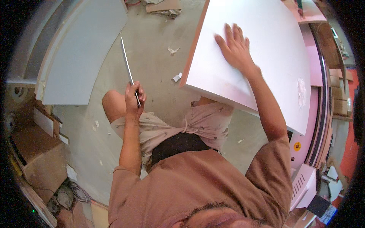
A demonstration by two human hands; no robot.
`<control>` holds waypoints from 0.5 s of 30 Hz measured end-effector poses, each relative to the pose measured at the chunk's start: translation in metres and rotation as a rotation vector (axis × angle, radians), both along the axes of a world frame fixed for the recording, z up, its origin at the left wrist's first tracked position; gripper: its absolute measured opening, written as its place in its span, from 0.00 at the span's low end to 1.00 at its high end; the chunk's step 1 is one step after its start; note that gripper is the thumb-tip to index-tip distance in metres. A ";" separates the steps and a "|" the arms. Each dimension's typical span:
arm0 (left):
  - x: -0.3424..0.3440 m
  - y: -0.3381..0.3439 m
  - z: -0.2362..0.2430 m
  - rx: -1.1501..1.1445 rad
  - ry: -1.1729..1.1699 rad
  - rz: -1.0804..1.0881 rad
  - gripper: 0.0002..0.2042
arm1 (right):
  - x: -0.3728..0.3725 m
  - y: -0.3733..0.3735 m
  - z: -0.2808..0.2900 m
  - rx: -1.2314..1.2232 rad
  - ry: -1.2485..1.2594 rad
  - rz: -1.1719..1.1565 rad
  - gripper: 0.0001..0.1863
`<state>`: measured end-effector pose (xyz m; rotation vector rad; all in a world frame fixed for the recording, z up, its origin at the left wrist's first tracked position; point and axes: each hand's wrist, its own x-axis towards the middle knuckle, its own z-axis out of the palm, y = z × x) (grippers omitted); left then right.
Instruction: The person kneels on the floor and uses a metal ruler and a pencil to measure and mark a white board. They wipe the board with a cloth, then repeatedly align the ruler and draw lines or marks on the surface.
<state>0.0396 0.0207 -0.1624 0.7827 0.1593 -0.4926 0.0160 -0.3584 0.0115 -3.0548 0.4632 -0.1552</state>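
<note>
My left hand (134, 95) is closed around the lower end of a long, thin, flat metal strip (126, 60). The strip stands away from my fist toward the far side, clear of the board; its exact kind cannot be made out. On the right, a large white board (279, 49) with a brown left edge (195, 43) reaches over my right knee. My right hand (236, 51) lies palm down on the board's white face, fingers stretched out and slightly blurred.
A pale grey panel (81, 53) stands on the left, above a cardboard box (45, 163) and coiled cable (80, 193). Paper scraps (177, 77) lie on the floor between panel and board. Folded cardboard (164, 5) is farther off. A pink machine (304, 182) flanks the right.
</note>
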 end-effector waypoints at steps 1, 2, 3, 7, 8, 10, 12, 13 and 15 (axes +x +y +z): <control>0.000 -0.004 -0.005 0.047 0.054 0.002 0.07 | 0.025 0.002 -0.001 0.007 -0.022 -0.021 0.51; -0.001 -0.010 -0.013 0.060 0.066 -0.008 0.08 | 0.050 0.009 0.000 0.004 0.001 -0.073 0.50; -0.001 -0.014 -0.020 0.072 0.075 -0.015 0.08 | 0.073 0.021 0.005 -0.011 0.042 -0.078 0.50; -0.002 -0.019 -0.045 0.169 0.149 0.005 0.09 | 0.083 0.099 0.013 0.482 0.173 0.562 0.36; -0.001 -0.018 -0.048 0.196 0.165 0.029 0.10 | 0.074 0.117 0.014 0.609 -0.047 0.827 0.36; 0.002 -0.015 -0.052 0.215 0.168 0.071 0.10 | 0.054 0.117 0.017 0.543 -0.189 0.797 0.36; 0.003 -0.013 -0.054 0.254 0.174 0.046 0.10 | 0.041 0.086 0.019 0.290 -0.412 0.784 0.37; 0.003 -0.013 -0.055 0.266 0.143 0.043 0.10 | 0.042 0.058 0.022 0.146 -0.416 0.697 0.37; 0.002 -0.012 -0.056 0.301 0.175 0.026 0.10 | 0.035 0.000 0.020 -0.021 -0.210 0.143 0.41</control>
